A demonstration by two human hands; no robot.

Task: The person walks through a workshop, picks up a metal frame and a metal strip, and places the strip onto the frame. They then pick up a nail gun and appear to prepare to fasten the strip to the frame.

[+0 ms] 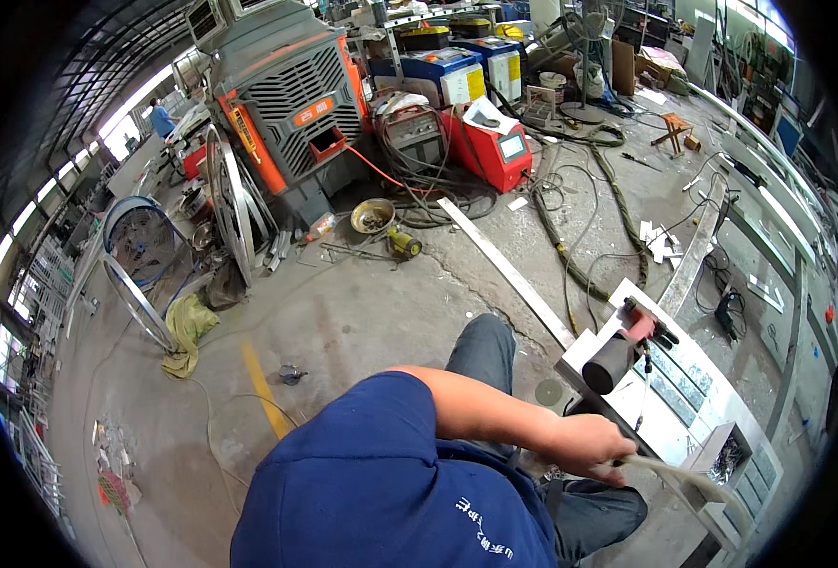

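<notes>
My left hand [589, 445] reaches across my body to the right, its fingers closed on a pale, curved, hose-like strip [679, 470]. The strip runs right, past an open metal box [725, 454] holding small shiny metal pieces, which I cannot make out singly. The box sits on a white slotted metal bench [670, 379]. Beyond my hand, a red tool with a black cylinder [613, 360] is at the bench's far left corner, a thin cable hanging from it. My right hand does not show. My knees [483, 350] are bent close to the bench.
A long flat metal bar [504, 270] lies on the floor toward the bench. Farther off stand a large grey-orange machine [291, 104] and a red welding unit [490, 147]. Thick cables [570, 260] snake over the floor. A bowl [374, 218] and a yellow tool [403, 242] lie ahead.
</notes>
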